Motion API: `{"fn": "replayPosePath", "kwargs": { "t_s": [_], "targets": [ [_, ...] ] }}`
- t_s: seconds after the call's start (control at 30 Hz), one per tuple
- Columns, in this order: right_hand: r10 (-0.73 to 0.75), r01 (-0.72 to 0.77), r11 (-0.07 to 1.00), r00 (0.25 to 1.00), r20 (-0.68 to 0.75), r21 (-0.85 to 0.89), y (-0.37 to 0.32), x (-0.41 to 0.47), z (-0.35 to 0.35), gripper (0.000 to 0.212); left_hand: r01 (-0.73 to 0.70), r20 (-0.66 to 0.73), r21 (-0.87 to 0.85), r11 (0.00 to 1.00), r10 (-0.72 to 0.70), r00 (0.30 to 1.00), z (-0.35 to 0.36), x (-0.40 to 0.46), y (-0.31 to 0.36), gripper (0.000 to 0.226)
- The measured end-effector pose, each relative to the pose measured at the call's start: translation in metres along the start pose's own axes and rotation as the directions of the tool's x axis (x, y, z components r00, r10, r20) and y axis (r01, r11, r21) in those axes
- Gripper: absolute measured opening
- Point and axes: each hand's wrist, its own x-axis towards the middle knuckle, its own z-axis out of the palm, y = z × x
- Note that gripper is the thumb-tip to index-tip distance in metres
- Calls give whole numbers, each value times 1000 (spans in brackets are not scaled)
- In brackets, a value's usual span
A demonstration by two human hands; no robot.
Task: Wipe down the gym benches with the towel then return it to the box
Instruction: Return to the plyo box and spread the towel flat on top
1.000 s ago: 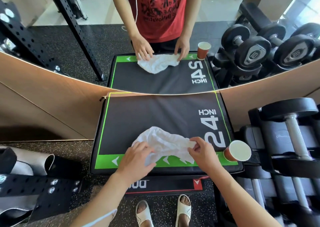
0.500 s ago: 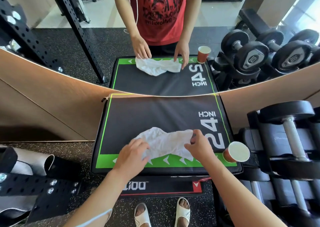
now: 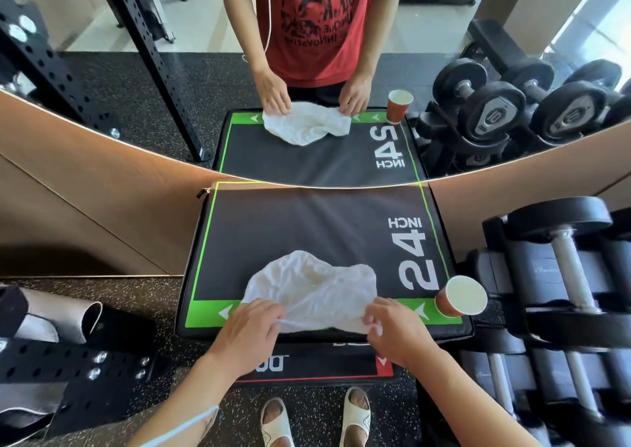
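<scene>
Sliding toward the lower edge of the frame, the white towel (image 3: pixel 312 291) now lies partly over the green border strip of the padded box, where half a second earlier it sat higher on the black panel, and both hands have drawn back with it. The left hand (image 3: pixel 247 332) pinches the towel's near left edge, a thin fold of cloth showing between its fingers; the right hand (image 3: pixel 397 334) is clenched on the near right corner. So each grip is grasping the towel, not merely pressing on it.

I judge this to be the end of a pulling stroke across the surface (image 3: pixel 307 221), or the start of gathering the cloth up; the pictures do not settle which. The far part of the black panel, toward the middle of the frame, shows faint creases but nothing that tells whether it has been wiped.

The towel is rumpled and spread, its long axis running left to right across the frame, roughly parallel to the near edge of the surface. Its bulging, rounded side faces the upper part of the frame, toward the mirror (image 3: pixel 136 81); its held edge faces the person.

An orange paper cup (image 3: pixel 461 296) stands on the lower right corner of the surface, near the right hand but apart from the towel.
</scene>
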Motion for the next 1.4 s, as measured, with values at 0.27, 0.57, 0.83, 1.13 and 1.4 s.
{"fn": "replayPosePath", "kwargs": {
  "t_s": [0.27,0.57,0.83,1.13,1.4],
  "targets": [
    [117,-83,988,951,-285,130,-6,35,-37,7,119,-93,86,989,-111,989,-20,46,10,24],
    [125,-105,985,980,-153,136,-19,93,-27,22,204,-42,167,965,-200,979,-20,85,-4,19],
    [132,105,940,764,-632,323,-20,108,-67,32,220,-415,-211,952,-291,862,-67,138,-15,29],
    [14,46,982,950,-313,184,-1,69,-26,24,57,-107,17,998,-55,993,-34,87,4,24],
    [-90,99,991,990,-108,89,16,21,1,33,31,116,10,999,-32,993,7,12,1,22]
  ]
}}
